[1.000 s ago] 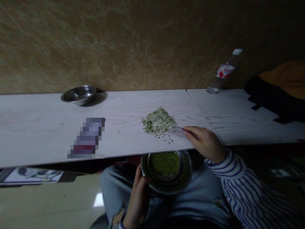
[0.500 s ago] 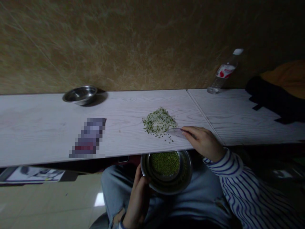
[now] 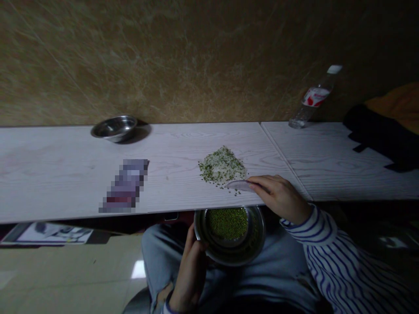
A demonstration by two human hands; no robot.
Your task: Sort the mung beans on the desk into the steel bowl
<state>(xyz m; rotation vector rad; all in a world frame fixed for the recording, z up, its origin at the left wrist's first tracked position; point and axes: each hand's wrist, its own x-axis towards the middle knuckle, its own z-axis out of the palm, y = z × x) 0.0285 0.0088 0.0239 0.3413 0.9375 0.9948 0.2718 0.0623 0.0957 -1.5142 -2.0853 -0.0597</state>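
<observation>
My left hand point(image 3: 193, 266) grips the left rim of a metal bowl point(image 3: 257, 237), held under the table's front edge above my lap. Green beans point(image 3: 228, 222), which look like mung beans, cover its bottom. My right hand point(image 3: 283, 196) pinches a thin, pale purplish scraper-like piece point(image 3: 241, 186), whose kind I cannot make out. Its edge rests on the table at the near side of a pile of white grains mixed with green beans point(image 3: 222, 165). A few loose beans lie in front of the pile, close to the scraper.
A second metal bowl point(image 3: 114, 129) stands at the back left of the white table point(image 3: 173, 144). A blurred-out flat item point(image 3: 126, 185) lies left of the pile. By the wall are a plastic bottle point(image 3: 314, 98) and, farther right, a dark and orange cloth item point(image 3: 386, 135).
My right hand has drawn the scraper slightly toward the front edge and lowered it flatter. The left hand still holds the bowl in the same place. The view has shifted a little.
</observation>
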